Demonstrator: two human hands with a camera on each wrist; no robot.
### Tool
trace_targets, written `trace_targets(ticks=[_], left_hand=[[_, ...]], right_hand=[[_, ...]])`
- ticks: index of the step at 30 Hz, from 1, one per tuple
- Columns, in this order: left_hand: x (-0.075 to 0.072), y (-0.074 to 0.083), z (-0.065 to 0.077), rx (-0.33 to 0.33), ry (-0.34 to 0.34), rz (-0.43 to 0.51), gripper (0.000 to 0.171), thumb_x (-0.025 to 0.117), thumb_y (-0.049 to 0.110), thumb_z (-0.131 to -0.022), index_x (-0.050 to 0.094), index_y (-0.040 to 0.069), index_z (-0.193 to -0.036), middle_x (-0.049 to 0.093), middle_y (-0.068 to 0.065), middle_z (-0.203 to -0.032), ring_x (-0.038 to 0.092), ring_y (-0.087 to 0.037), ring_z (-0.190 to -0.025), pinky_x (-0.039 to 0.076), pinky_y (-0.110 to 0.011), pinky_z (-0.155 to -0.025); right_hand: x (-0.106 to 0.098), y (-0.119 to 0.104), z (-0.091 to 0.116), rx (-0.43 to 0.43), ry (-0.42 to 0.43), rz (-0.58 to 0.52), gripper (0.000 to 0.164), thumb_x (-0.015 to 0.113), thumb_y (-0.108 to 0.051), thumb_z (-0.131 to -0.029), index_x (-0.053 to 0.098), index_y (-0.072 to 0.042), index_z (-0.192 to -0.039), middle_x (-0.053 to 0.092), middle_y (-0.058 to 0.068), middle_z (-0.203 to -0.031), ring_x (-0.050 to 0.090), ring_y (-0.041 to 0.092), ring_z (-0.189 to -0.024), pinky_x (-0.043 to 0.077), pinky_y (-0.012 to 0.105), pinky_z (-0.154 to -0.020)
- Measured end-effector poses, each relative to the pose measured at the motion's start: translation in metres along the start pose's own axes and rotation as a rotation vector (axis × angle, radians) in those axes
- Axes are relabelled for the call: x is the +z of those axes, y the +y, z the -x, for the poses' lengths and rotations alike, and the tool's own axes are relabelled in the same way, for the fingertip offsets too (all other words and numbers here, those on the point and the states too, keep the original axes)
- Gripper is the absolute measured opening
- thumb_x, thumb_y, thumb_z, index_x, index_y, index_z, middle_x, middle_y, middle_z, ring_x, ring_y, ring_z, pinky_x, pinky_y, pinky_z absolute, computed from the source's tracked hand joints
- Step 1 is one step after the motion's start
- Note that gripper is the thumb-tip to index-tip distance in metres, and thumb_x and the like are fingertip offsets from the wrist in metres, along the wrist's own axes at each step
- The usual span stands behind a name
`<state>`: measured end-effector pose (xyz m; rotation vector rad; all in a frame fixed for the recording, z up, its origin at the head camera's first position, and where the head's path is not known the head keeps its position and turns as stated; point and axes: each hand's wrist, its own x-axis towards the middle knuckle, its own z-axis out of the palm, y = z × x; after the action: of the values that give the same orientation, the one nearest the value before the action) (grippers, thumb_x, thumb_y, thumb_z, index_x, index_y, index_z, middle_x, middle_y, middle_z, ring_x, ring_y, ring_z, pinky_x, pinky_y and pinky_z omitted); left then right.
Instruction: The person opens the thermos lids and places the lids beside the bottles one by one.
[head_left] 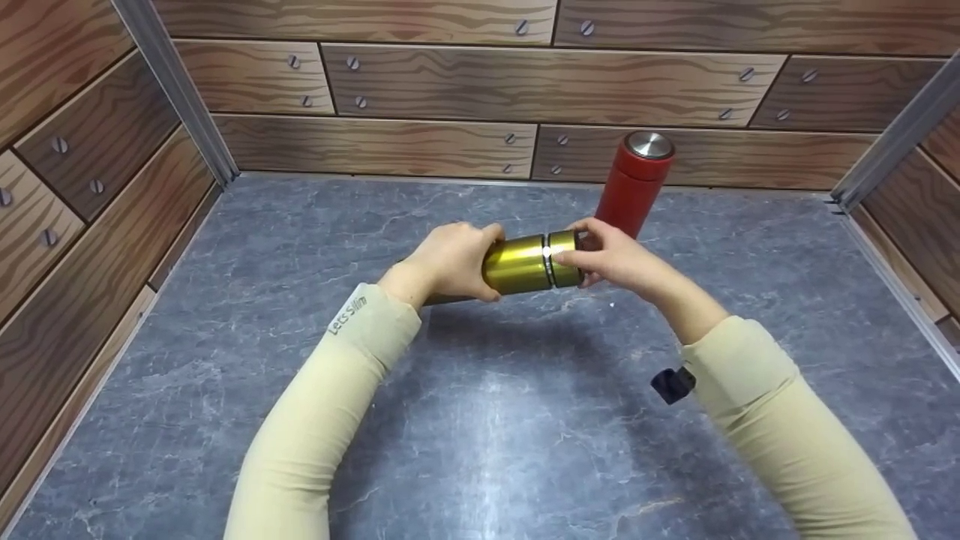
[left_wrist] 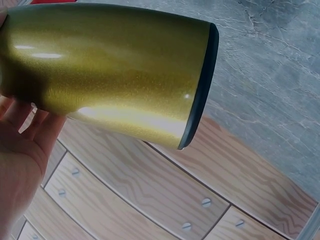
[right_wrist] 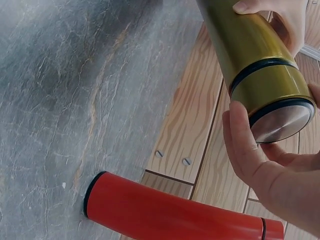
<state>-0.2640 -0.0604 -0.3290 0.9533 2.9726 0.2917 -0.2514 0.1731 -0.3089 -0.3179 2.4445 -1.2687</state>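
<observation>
A yellow-gold thermos (head_left: 517, 266) is held sideways above the table, its silver-topped lid towards the right. My left hand (head_left: 454, 259) grips its body near the middle. Around the lid (right_wrist: 272, 97) curl the fingers and thumb of my right hand (head_left: 615, 259). The lid sits on the body, with a dark ring between them. In the left wrist view the black base (left_wrist: 202, 87) of the thermos points away from the left hand (left_wrist: 25, 145). Behind the right hand a red thermos (head_left: 636, 184) stands upright on the table, its lid on.
The grey marbled table (head_left: 225, 420) spreads below both arms. Wood-patterned panels (head_left: 435, 82) wall it in at the back and sides, with metal edge strips (head_left: 176, 90) at the corners. A small black device (head_left: 673, 385) sits at the right sleeve cuff.
</observation>
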Motion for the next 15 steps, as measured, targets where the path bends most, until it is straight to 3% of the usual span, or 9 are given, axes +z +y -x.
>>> trace_targets(ticks=[2, 5, 10, 12, 15], left_hand=[[-0.0008, -0.0001, 0.0003, -0.002, 0.002, -0.002, 0.065, 0.078, 0.041, -0.063, 0.053, 0.013, -0.115, 0.066, -0.005, -0.096, 0.061, -0.022, -0.083, 0.05, -0.038, -0.077], [-0.0023, 0.0003, 0.0007, -0.004, 0.006, -0.007, 0.063, 0.078, 0.039, -0.064, 0.053, 0.012, -0.115, 0.066, -0.005, -0.096, 0.061, -0.023, -0.083, 0.05, -0.038, -0.076], [-0.0031, 0.0014, 0.0007, 0.006, 0.012, -0.011, 0.062, 0.078, 0.039, -0.064, 0.054, 0.012, -0.115, 0.066, -0.005, -0.096, 0.061, -0.023, -0.083, 0.05, -0.038, -0.076], [-0.0026, 0.0016, 0.0005, 0.012, 0.009, -0.014, 0.063, 0.078, 0.039, -0.064, 0.053, 0.012, -0.115, 0.066, -0.005, -0.096, 0.061, -0.022, -0.083, 0.05, -0.038, -0.076], [-0.0023, 0.0017, 0.0008, 0.01, 0.003, -0.021, 0.063, 0.078, 0.04, -0.064, 0.053, 0.012, -0.114, 0.066, -0.005, -0.096, 0.061, -0.022, -0.083, 0.05, -0.038, -0.076]], right_hand=[[-0.0006, -0.0007, 0.0003, -0.006, 0.003, 0.009, 0.056, 0.061, -0.026, -0.087, 0.037, -0.001, -0.132, 0.05, 0.022, -0.122, 0.055, 0.022, -0.096, 0.051, 0.026, -0.072], [-0.0005, -0.0023, 0.0005, 0.014, 0.003, -0.01, 0.061, 0.058, -0.031, -0.09, 0.032, -0.001, -0.137, 0.049, 0.022, -0.123, 0.056, 0.021, -0.095, 0.052, 0.026, -0.072], [0.001, -0.0032, 0.0008, 0.076, -0.013, -0.043, 0.063, 0.049, -0.041, -0.093, 0.034, 0.006, -0.133, 0.052, 0.021, -0.108, 0.061, 0.013, -0.072, 0.055, 0.025, -0.062], [0.0006, -0.0018, 0.001, 0.077, -0.016, -0.044, 0.061, 0.052, -0.037, -0.092, 0.035, 0.007, -0.131, 0.052, 0.02, -0.107, 0.061, 0.013, -0.068, 0.055, 0.025, -0.061], [-0.001, 0.0004, 0.0021, 0.053, -0.011, -0.052, 0.06, 0.059, -0.028, -0.089, 0.034, 0.005, -0.132, 0.05, 0.02, -0.113, 0.058, 0.013, -0.076, 0.054, 0.024, -0.065]])
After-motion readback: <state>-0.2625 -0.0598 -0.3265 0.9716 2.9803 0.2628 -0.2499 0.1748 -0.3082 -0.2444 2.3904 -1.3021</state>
